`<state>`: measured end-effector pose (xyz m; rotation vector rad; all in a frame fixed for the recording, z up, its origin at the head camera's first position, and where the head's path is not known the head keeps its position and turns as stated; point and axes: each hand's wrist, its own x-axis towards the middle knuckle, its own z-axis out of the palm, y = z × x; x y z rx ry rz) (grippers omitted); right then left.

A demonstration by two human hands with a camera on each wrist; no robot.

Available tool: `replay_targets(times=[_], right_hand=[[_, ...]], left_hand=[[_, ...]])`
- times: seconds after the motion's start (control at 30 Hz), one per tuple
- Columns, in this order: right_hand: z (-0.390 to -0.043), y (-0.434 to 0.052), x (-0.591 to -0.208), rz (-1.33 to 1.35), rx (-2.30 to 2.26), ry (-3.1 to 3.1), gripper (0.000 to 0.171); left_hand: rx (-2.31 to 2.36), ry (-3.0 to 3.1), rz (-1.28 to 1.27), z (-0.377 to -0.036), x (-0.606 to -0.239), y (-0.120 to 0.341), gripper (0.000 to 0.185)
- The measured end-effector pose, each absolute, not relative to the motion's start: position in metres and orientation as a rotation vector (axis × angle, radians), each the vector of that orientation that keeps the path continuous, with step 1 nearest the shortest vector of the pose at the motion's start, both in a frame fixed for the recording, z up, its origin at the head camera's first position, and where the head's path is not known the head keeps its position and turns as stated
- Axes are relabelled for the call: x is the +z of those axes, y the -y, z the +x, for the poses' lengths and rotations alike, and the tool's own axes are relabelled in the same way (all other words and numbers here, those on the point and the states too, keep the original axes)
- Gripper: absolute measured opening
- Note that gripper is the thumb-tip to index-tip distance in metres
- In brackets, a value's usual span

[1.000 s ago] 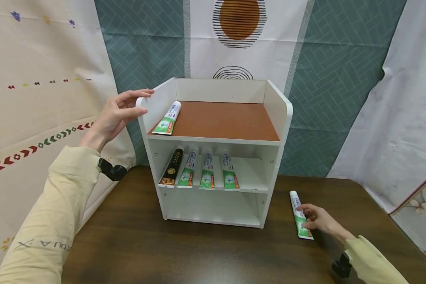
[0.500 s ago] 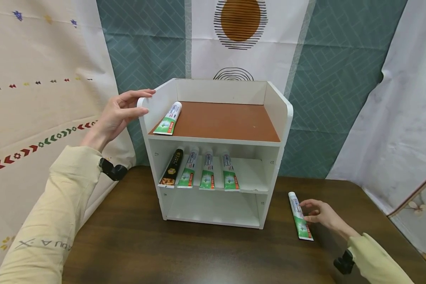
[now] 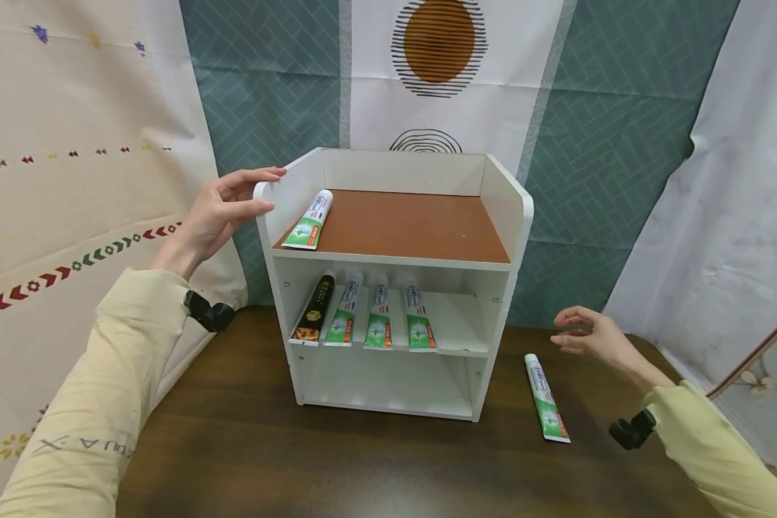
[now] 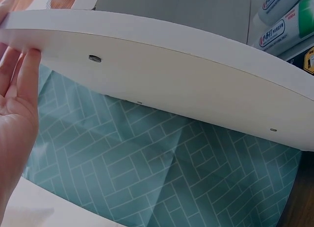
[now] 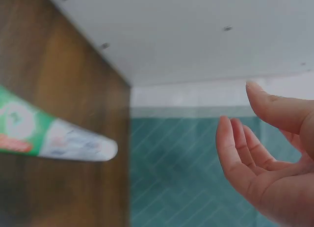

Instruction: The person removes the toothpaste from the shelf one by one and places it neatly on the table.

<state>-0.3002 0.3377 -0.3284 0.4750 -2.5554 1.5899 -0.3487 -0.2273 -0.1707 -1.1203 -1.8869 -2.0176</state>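
Note:
A small white shelf unit (image 3: 391,257) with a brown top board stands on the table. My left hand (image 3: 223,208) holds the top of its left side panel (image 4: 162,70), fingertips against the panel in the left wrist view. A green and white toothpaste tube (image 3: 309,219) lies at the left on the top board. On the middle shelf lie a black toothpaste tube (image 3: 314,309) and three green and white ones, like this toothpaste tube (image 3: 378,313). Another toothpaste tube (image 3: 547,398) lies on the table right of the unit. Above and right of it, my right hand (image 3: 592,338) hovers with relaxed fingers, holding nothing.
The dark wooden table (image 3: 388,467) extends in front of the unit and to both sides. Behind it hangs a teal and white cloth (image 3: 621,180). Pale cloths hang at left and right. The unit's bottom compartment (image 3: 388,385) is bare.
My right hand has let go of the toothpaste tube on the table and risen away from it. The tube stays lying there. My left hand keeps its hold on the shelf unit.

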Motion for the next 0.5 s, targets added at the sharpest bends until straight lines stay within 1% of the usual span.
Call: replay_targets(times=[0.13,0.37,0.5], right_hand=[[-0.303,-0.330,-0.305,0.512,1.587,2.518,0.028],[-0.307,-0.320,-0.266,0.541,1.548,2.495,0.041],[-0.307,-0.314,-0.246,0.518,1.547,2.488,0.044]], left_hand=[[-2.020,1.879,-1.135,-0.349,-0.171,0.228,0.033],[-2.026,1.878,-1.140,-0.348,-0.170,0.228,0.034],[-2.021,1.885,-1.133,-0.348,-0.170,0.227,0.033]])
